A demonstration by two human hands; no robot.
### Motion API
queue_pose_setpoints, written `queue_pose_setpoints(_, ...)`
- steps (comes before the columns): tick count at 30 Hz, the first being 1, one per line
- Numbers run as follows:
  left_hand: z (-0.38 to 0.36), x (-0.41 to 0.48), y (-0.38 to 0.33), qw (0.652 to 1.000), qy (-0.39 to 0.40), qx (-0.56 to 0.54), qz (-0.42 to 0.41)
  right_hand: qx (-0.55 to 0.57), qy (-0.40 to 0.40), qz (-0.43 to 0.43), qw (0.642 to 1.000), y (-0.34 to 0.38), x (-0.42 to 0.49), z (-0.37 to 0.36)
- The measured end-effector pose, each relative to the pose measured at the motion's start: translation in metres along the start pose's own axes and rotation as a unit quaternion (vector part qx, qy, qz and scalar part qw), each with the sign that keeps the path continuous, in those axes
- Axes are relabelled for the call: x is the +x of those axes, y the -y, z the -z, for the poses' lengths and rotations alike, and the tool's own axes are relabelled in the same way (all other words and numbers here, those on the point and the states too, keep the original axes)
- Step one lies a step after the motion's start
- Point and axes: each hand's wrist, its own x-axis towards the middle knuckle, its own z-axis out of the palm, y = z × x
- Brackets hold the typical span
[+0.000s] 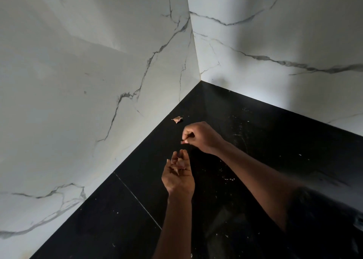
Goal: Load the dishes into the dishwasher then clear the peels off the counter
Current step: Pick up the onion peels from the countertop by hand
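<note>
Your black table runs into a marbled corner. Your left hand lies palm-up and loosely cupped, carrying the gathered peels. Your right hand pinches a small scrap just above it. One loose peel lies near the wall. If you tilt that palm while reaching, the light peels could slide off.

A kitchen corner: a glossy black stone tabletop beneath the fingers meets white grey-veined marble-look wall tiles beyond and left of them. A thin dry brown peel lies just past the fingers, with pale crumbs to their right.
</note>
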Motion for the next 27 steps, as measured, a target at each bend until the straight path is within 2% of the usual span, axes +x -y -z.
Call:
queue_pose_setpoints(3,-0.004,0.003,0.001,1.000,0.008,0.017,0.005,0.018,0.056,0.032,0.998,0.027,-0.009,0.001)
queue_pose_setpoints(6,-0.008,0.002,0.001,1.000,0.004,0.030,-0.008,-0.045,0.143,0.060,0.987,0.044,-0.013,0.000)
queue_pose_setpoints(9,-0.009,0.000,-0.001,0.999,0.012,0.025,-0.022,-0.078,0.164,0.072,0.981,0.055,0.003,0.001)
queue_pose_setpoints(14,0.001,0.004,-0.017,0.999,0.039,0.003,-0.026,-0.051,0.323,-0.017,0.945,0.056,0.049,0.003)
queue_pose_setpoints(15,0.003,0.006,-0.021,0.999,0.034,0.014,-0.031,-0.056,0.311,-0.027,0.949,0.050,0.060,0.002)
queue_pose_setpoints(17,0.006,0.009,-0.031,0.998,0.030,0.035,-0.044,-0.104,0.204,-0.037,0.973,0.034,0.081,-0.003)
queue_pose_setpoints(18,0.006,0.010,-0.035,0.997,0.029,0.046,-0.048,-0.148,0.150,-0.045,0.976,0.025,0.091,-0.007)
queue_pose_setpoints(19,0.006,0.010,-0.038,0.997,0.029,0.055,-0.051,-0.185,0.133,-0.058,0.972,0.016,0.098,-0.011)
queue_pose_setpoints(22,0.001,0.005,-0.044,0.995,0.047,0.061,-0.068,-0.278,0.217,-0.082,0.932,-0.006,0.102,-0.024)
queue_pose_setpoints(23,0.002,0.003,-0.046,0.994,0.054,0.056,-0.074,-0.296,0.223,-0.075,0.926,-0.011,0.100,-0.029)
queue_pose_setpoints(27,0.007,0.001,-0.049,0.992,0.080,0.060,-0.083,-0.321,0.108,-0.016,0.941,-0.017,0.068,-0.037)
